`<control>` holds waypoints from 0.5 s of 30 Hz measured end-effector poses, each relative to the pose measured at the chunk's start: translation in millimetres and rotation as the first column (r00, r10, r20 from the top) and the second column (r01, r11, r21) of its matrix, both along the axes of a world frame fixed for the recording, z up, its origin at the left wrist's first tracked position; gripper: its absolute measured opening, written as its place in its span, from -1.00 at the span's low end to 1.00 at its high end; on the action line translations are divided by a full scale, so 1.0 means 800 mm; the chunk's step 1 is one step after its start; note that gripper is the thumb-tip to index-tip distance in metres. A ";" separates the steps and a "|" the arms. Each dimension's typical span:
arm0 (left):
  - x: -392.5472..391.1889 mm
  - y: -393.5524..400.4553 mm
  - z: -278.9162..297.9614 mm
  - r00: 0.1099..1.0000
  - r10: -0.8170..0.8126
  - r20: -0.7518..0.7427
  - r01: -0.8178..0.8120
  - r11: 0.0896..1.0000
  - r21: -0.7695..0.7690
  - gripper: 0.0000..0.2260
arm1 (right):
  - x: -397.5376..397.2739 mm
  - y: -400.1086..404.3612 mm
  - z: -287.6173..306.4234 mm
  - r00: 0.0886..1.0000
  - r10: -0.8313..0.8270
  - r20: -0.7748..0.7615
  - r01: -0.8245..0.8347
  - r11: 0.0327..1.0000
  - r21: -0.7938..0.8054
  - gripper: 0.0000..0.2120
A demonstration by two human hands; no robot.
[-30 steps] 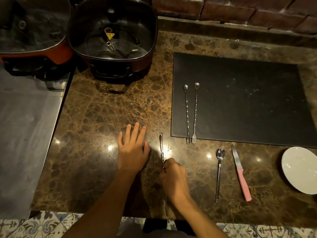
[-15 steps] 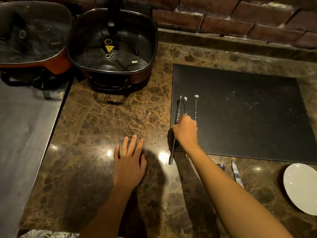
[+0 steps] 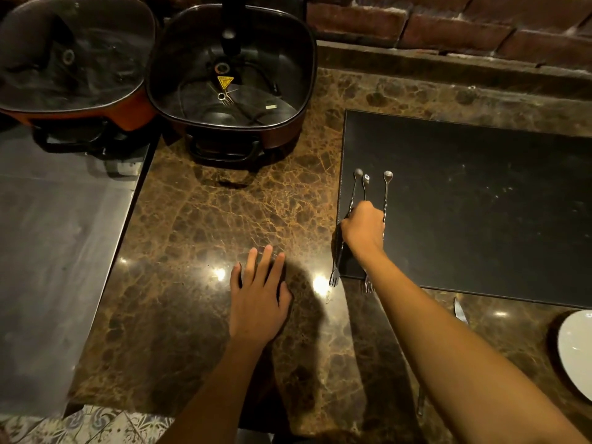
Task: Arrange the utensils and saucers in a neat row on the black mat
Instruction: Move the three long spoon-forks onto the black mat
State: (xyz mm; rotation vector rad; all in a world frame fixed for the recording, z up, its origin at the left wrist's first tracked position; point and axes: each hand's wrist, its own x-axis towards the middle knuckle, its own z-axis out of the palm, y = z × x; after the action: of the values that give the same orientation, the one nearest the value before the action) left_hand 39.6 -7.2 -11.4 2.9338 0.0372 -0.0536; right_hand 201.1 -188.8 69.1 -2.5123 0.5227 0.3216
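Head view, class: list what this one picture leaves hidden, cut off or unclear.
- Knife: only its blade tip shows; the right forearm covers the rest.
- White saucer: cut off by the right edge.
- Middle stirrer: its shaft is hidden under the right hand.
- Black mat: its right side runs out of view.
- Pot contents: too dim to identify.

My left hand (image 3: pixel 260 302) lies flat, palm down, fingers extended and slightly spread, pointing away from me, with its forearm running back toward the lower frame edge. My right arm reaches forward and crosses the frame diagonally from the lower right. My right hand (image 3: pixel 363 226) is knuckles up, fingers curled closed in a pinch around a thin metal stirrer (image 3: pixel 351 200).
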 end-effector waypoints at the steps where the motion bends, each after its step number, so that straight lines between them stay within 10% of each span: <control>1: 0.000 0.000 0.001 1.000 0.002 -0.002 -0.002 1.000 -0.001 -0.49 | -0.002 0.000 0.001 1.000 0.003 -0.007 -0.002 1.000 0.002 -0.91; 15: -0.002 0.004 -0.015 0.993 -0.017 0.117 0.022 0.999 -0.040 -0.53 | -0.183 -0.142 0.032 0.958 -0.284 0.042 0.273 0.947 0.169 -0.87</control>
State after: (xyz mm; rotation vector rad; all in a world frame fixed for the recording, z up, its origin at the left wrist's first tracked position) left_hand 38.1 -3.8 -23.2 2.8906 -0.0109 0.1125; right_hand 54.5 -302.3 94.4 -2.2473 0.7830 0.1650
